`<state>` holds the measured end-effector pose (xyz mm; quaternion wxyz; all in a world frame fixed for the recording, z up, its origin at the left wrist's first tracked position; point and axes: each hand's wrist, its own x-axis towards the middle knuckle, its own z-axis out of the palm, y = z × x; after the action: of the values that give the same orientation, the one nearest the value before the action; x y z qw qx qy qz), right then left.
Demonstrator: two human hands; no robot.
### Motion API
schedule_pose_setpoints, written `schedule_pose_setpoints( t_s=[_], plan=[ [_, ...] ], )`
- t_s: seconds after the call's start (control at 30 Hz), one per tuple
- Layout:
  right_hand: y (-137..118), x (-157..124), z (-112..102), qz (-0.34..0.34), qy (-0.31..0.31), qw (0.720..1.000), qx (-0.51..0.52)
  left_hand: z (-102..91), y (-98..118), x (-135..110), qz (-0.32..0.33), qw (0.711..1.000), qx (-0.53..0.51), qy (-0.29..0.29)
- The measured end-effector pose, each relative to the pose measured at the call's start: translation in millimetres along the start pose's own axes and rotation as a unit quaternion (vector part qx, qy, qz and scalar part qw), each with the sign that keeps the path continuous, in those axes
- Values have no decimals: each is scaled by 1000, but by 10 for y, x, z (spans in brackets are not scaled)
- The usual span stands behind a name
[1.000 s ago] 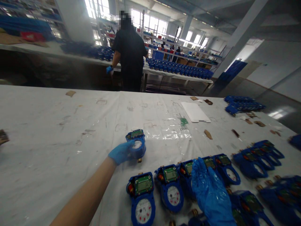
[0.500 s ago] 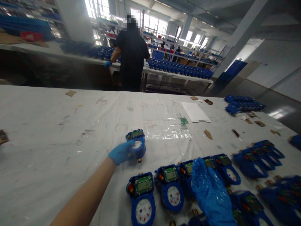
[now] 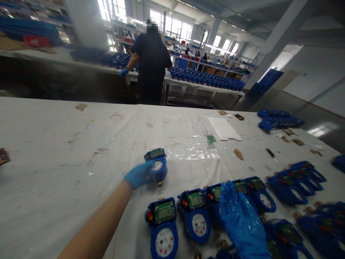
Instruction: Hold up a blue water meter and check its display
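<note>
Left hand (image 3: 138, 175) fingers grip a lone blue meter (image 3: 157, 165) on the table (image 3: 54, 151); right hand (image 3: 240, 219) lies flat, fingers open, on the near row of meters (image 3: 205, 212).

The gloved left hand (image 3: 138, 174) grips a blue water meter (image 3: 157, 164) on the white table (image 3: 54, 151).

No legible text, brand or number can be made out. Printed dial faces and green display panels are seen on the blue water meters (image 3: 163, 227) laid out on the white-covered table (image 3: 54, 151), but their markings are too small and blurred to be read.
</note>
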<state>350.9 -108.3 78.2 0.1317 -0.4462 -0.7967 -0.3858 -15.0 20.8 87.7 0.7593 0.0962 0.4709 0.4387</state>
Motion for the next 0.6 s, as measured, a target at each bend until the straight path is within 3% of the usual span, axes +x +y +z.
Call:
schedule_pose_setpoints(
  t_s=[0.13, 0.2, 0.27, 0.3, 0.37, 0.4, 0.43, 0.47, 0.57, 0.6],
  plan=[
    [-3, 7, 15, -26, 3, 999, -35, 9, 7, -12, -2, 1000, -6, -4],
    [-4, -40, 46, -6, -1, 1000, 17, 25, 12, -30, -8, 1000, -14, -8],
    [2, -126, 93, 62, -31, 988, 140, 44, 16, -46, -15, 1000, -25, -8],
    [8, -176, 119, 112, -61, 965, 231, 50, 17, -49, -19, 999, -30, -4],
    [22, -265, 168, 209, -122, 883, 402, 48, 16, -40, -20, 999, -30, -2],
    [27, -296, 186, 243, -144, 844, 455, 40, 13, -30, -18, 1000, -26, 0],
    [30, -314, 200, 259, -151, 829, 472, 29, 9, -18, -13, 1000, -21, 4],
    [32, -320, 208, 256, -145, 841, 453, 17, 5, -6, -10, 1000, -17, 9],
    [40, -292, 215, 171, -102, 939, 281, -7, -2, 10, -16, 1000, -22, 13],
    [47, -279, 215, 139, -89, 959, 231, -7, -3, 8, -22, 999, -27, 1]
  ],
)
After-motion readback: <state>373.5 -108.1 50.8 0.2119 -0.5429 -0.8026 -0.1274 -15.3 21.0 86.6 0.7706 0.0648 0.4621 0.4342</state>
